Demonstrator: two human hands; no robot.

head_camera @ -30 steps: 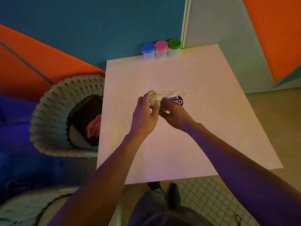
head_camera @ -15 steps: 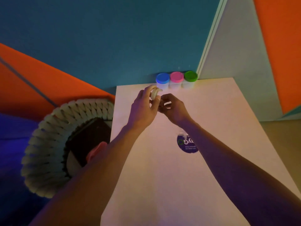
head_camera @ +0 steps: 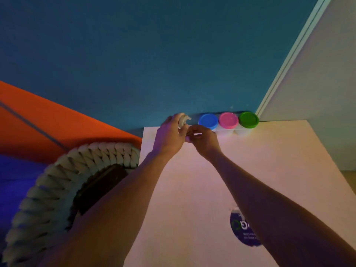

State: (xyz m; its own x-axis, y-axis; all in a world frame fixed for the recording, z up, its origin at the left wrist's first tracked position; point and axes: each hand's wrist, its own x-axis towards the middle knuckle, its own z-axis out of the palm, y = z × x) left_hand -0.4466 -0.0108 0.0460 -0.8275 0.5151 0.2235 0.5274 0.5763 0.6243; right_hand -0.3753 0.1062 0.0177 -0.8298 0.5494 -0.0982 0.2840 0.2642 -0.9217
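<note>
My left hand (head_camera: 169,134) grips a small pale tub (head_camera: 182,120), raised over the far left part of the white table (head_camera: 192,189). My right hand (head_camera: 202,140) is against it, fingers curled and pinching at the tub's lower edge; what they pinch is hidden. A dark blue round lid or label (head_camera: 241,230) lies flat on the table near me, partly under my right forearm. Three tubs stand in a row at the table's far edge: blue lid (head_camera: 208,120), pink lid (head_camera: 228,120), green lid (head_camera: 248,119).
A braided cream basket (head_camera: 57,182) stands left of the table, with a dark box (head_camera: 104,185) inside. A teal wall rises behind the table, and a grey panel (head_camera: 317,83) at the right. Orange padding (head_camera: 48,122) lies at the left.
The view has tilted up and come closer. Both hands rose from over the blue lid toward the far edge, beside the row of tubs. The blue lid stays on the table, now nearer to me.
</note>
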